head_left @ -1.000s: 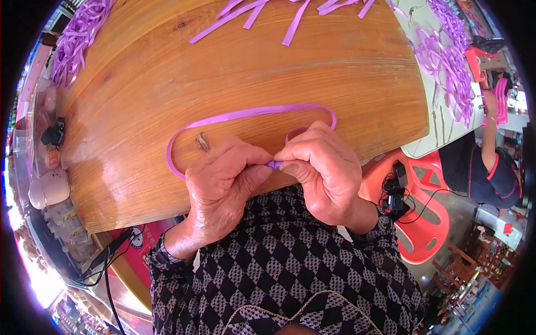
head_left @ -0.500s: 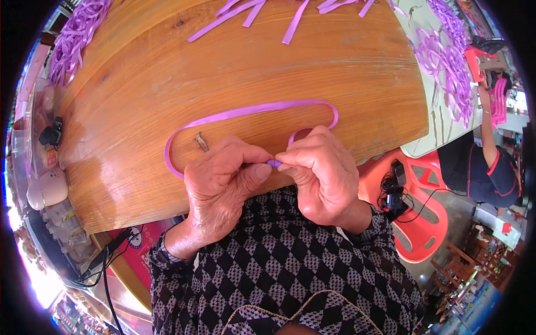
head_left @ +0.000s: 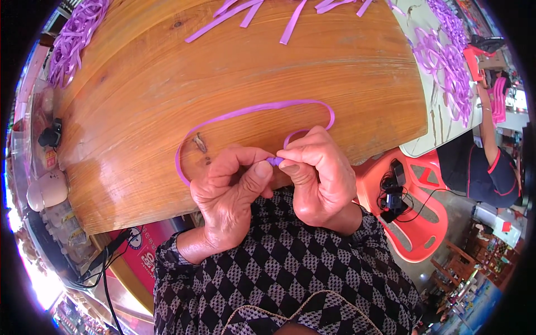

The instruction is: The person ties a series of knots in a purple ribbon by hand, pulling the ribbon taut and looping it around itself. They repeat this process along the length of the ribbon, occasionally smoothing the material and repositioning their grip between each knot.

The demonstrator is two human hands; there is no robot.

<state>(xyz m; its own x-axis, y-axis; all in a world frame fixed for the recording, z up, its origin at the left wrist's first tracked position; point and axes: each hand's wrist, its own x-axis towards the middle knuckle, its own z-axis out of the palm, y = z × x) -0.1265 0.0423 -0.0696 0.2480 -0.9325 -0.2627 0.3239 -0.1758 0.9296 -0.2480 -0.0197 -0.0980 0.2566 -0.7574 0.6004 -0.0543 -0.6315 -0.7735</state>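
Observation:
A purple ribbon (head_left: 245, 111) lies in a long loop on the wooden table, and its two ends run into my hands at the near edge. My left hand (head_left: 229, 195) pinches one side of a small twisted part of the ribbon between thumb and forefinger. On the other side of that part, my right hand (head_left: 321, 178) pinches it too, its thumb bent over the forefinger. The short twisted piece shows between the fingertips; whether it is a knot I cannot tell. Both hands are close together in front of my patterned black-and-grey top.
Cut purple ribbon strips (head_left: 293, 22) lie at the table's far side. Tangled ribbon heaps (head_left: 75, 42) sit far left and on a white table (head_left: 416, 142) at right. An orange chair (head_left: 410, 234) holds black cables. A person (head_left: 491, 173) is beyond it.
My left hand has shifted slightly right, nearer the right hand. The left side of the ribbon loop has drawn inward, and the purple twist now looks bunched tighter.

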